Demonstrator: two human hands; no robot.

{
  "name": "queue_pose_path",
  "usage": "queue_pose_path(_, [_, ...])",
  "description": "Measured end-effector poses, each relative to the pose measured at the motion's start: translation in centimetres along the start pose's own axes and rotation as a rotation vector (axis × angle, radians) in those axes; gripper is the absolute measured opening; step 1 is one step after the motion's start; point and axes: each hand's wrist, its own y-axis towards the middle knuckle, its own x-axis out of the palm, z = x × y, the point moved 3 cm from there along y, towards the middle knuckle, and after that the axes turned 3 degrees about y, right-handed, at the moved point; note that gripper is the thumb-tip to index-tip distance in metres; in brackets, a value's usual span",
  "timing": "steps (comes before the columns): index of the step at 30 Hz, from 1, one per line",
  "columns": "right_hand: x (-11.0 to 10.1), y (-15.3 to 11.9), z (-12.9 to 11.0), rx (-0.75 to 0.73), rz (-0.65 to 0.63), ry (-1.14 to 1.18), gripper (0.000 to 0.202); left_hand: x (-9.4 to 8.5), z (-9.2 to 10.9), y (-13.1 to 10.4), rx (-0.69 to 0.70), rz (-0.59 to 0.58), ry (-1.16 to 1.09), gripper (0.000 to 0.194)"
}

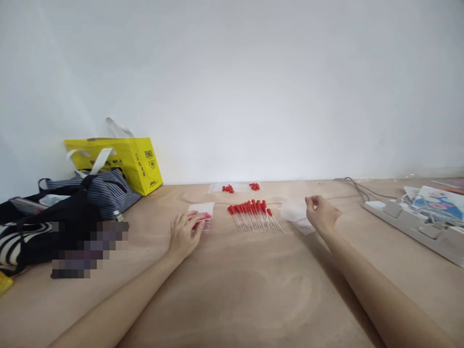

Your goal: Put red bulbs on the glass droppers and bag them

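My left hand (185, 233) rests on a small pile of clear plastic bags with red lines (207, 224), its fingers somewhat apart. Some of the pile is hidden beneath the fingers. On the right, my right hand (322, 213) is raised with thumb and fingertips pinched together. A thin translucent plastic sheet or bag (297, 215) is beside and below it; I cannot tell whether the fingertips grip it. Between the hands lies a row of several droppers (254, 216) with red bulbs and thin clear stems pointing toward me.
Near the wall lie more red-bulbed droppers (227, 189) on or in clear plastic. To the left are a yellow bag (147, 166), a striped bag (112, 193) and a black bag (68, 212). At right sits a white power strip (409, 224) with cables, beside printed papers (440, 203).
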Motion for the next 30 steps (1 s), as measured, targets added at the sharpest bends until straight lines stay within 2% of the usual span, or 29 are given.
queue_pose_path(2, [0.2, -0.7, -1.6, -0.101, -0.082, 0.353, 0.034, -0.2, 1.3, -1.0, 0.192, -0.012, -0.03, 0.019])
queue_pose_path(4, [1.2, -2.3, -3.4, -0.196, -0.318, 0.641, 0.036, -0.3, 2.0, -1.6, 0.282, -0.019, -0.068, 0.019])
queue_pose_path(7, [2.9, -6.4, -6.0, -0.357, -0.663, 0.694, 0.036, -0.7, 2.8, -1.8, 0.304, 0.004, -0.142, 0.022])
queue_pose_path(9, [3.7, -9.6, -7.7, -0.596, -0.781, 0.567, 0.036, -1.1, 3.3, -1.6, 0.314, 0.025, -0.215, 0.022])
queue_pose_path(10, [4.0, -11.1, -8.5, -0.741, -0.8, 0.46, 0.035, -1.3, 3.7, -1.5, 0.324, 0.023, -0.252, 0.021])
queue_pose_path(12, [4.4, -13.0, -9.6, -0.82, -0.781, 0.394, 0.028, -1.6, 4.7, -1.5, 0.363, -0.038, -0.328, 0.02])
queue_pose_path(14, [4.5, -14.0, -10.2, -0.853, -0.713, 0.343, 0.021, -1.5, 6.0, -1.8, 0.418, -0.205, -0.392, 0.022])
queue_pose_path(16, [4.5, -13.9, -10.3, -0.866, -0.595, 0.274, 0.018, -1.0, 7.2, -2.5, 0.467, -0.418, -0.399, 0.033])
queue_pose_path(19, [4.3, -12.0, -9.4, -0.815, -0.392, 0.173, 0.016, -0.3, 8.2, -3.7, 0.487, -0.608, -0.328, 0.058])
queue_pose_path(22, [4.2, -8.7, -7.3, -0.608, -0.27, 0.023, 0.015, 0.0, 8.2, -4.1, 0.436, -0.661, -0.286, 0.054])
queue_pose_path(24, [4.1, -6.7, -5.7, -0.395, -0.283, -0.111, 0.019, 0.0, 8.2, -4.1, 0.41, -0.678, -0.274, 0.047])
queue_pose_path(26, [4.2, -5.4, -4.5, -0.22, -0.356, -0.188, 0.026, -0.3, 8.2, -3.9, 0.404, -0.674, -0.261, 0.042])
queue_pose_path(30, [4.6, -4.6, -3.8, -0.063, -0.49, -0.227, 0.039, -1.1, 8.1, -3.8, 0.403, -0.651, -0.248, 0.044])
